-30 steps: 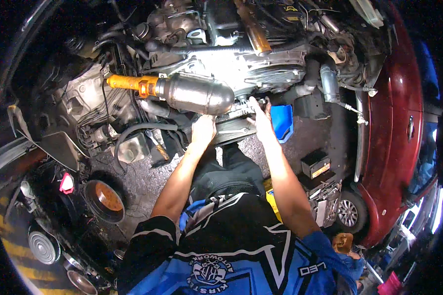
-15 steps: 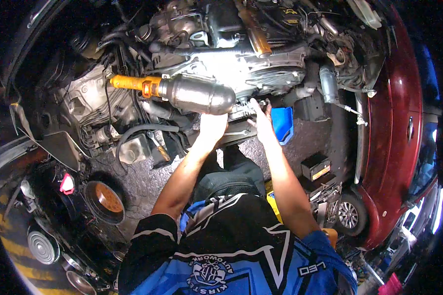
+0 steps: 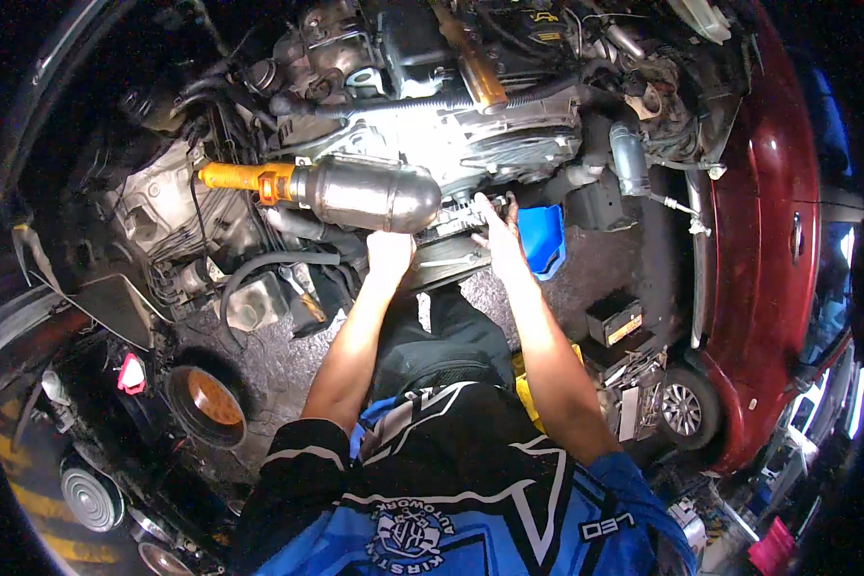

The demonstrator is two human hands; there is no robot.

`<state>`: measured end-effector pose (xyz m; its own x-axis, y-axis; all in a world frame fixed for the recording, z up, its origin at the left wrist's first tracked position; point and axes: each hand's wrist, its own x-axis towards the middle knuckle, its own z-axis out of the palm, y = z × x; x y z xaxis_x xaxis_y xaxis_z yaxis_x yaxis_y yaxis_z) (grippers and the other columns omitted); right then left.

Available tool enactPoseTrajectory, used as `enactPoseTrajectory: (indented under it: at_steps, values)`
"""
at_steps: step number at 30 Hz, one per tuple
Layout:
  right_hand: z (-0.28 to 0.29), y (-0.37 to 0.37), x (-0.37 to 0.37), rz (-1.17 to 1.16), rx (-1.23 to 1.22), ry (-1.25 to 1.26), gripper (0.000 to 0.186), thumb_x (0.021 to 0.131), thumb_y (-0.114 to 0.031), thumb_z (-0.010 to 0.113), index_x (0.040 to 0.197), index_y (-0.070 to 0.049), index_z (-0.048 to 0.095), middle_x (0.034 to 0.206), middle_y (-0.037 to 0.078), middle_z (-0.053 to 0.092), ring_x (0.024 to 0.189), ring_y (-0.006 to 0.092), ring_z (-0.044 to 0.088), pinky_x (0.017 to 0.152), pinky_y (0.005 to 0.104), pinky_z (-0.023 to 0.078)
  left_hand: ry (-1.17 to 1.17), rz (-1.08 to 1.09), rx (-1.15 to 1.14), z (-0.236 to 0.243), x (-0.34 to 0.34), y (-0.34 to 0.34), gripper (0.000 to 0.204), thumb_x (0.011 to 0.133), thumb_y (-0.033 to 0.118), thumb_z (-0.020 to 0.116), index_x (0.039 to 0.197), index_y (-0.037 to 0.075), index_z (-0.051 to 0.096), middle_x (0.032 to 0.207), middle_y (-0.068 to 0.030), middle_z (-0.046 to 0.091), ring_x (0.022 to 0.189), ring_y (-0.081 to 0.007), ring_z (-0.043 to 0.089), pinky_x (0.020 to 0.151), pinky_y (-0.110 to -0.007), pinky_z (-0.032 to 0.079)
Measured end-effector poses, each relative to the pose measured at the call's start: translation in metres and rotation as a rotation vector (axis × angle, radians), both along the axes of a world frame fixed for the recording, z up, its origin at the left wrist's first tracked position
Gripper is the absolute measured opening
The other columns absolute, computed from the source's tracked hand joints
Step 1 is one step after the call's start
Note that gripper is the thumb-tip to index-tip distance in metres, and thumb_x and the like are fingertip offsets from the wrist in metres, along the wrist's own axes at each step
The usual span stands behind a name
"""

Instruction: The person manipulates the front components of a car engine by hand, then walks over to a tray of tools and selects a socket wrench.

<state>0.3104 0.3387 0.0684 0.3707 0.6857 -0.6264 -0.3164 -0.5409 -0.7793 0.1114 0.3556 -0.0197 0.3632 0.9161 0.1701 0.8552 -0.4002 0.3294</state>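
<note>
My right hand [image 3: 501, 236] is at a ribbed grey metal part [image 3: 457, 217] low at the front of the engine [image 3: 509, 144]. Its fingers curl over the right end of that part, thumb toward the left. Just under the rounded metal shade of a work lamp [image 3: 370, 192] is my left hand [image 3: 391, 253]. It looks curled into a fist, but the lamp hides most of its fingers and whatever they hold. The lamp's yellow handle [image 3: 235, 176] points left, and its light falls on the engine.
A blue plastic container [image 3: 541, 242] stands right of my right hand. A spanner [image 3: 451, 260] lies on the bar below the part. On the floor are a round pan [image 3: 204, 405] at left and a battery [image 3: 614, 320] at right. A red car [image 3: 773, 221] borders the right side.
The view has shifted slightly, so lamp and engine sit farther left. My left hand has moved a little left and down, apart from the right. My right hand stays at the ribbed part.
</note>
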Motion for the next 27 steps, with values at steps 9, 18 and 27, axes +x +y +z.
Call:
enactPoseTrajectory:
  at_steps: [9, 18, 27]
  values:
    - [0.008, -0.011, 0.017, -0.058, 0.014, -0.014, 0.093, 0.079, -0.039, 0.072, 0.146, -0.021, 0.01, 0.135, 0.006, 0.042, 0.122, 0.0243, 0.044, 0.091, 0.05, 0.042, 0.15, -0.005, -0.237, -0.039, 0.038, -0.008, 0.02, 0.084, 0.019, 0.058, 0.1, 0.008, 0.062, 0.073, -0.0102, 0.064, 0.061, -0.0259, 0.063, 0.054, -0.038, 0.051]
    - [-0.001, 0.005, 0.0, 0.013, -0.01, 0.035, 0.095, 0.078, -0.039, 0.073, 0.146, -0.022, 0.009, 0.137, 0.006, 0.04, 0.123, 0.0252, 0.043, 0.093, 0.0517, 0.04, -0.543, 0.053, -0.213, -0.113, 0.01, 0.002, 0.019, 0.09, 0.019, 0.056, 0.101, 0.004, 0.061, 0.07, -0.0068, 0.057, 0.062, -0.0131, 0.055, 0.061, -0.029, 0.048]
    - [0.005, 0.001, 0.001, 0.003, 0.011, 0.046, 0.094, 0.078, -0.039, 0.072, 0.146, -0.022, 0.01, 0.14, 0.006, 0.036, 0.125, 0.026, 0.04, 0.092, 0.0517, 0.041, -0.039, -0.075, 0.144, -0.03, -0.006, 0.002, 0.018, 0.069, 0.018, 0.06, 0.054, 0.008, 0.063, 0.048, -0.0098, 0.056, 0.046, -0.0259, 0.059, 0.048, -0.04, 0.049]
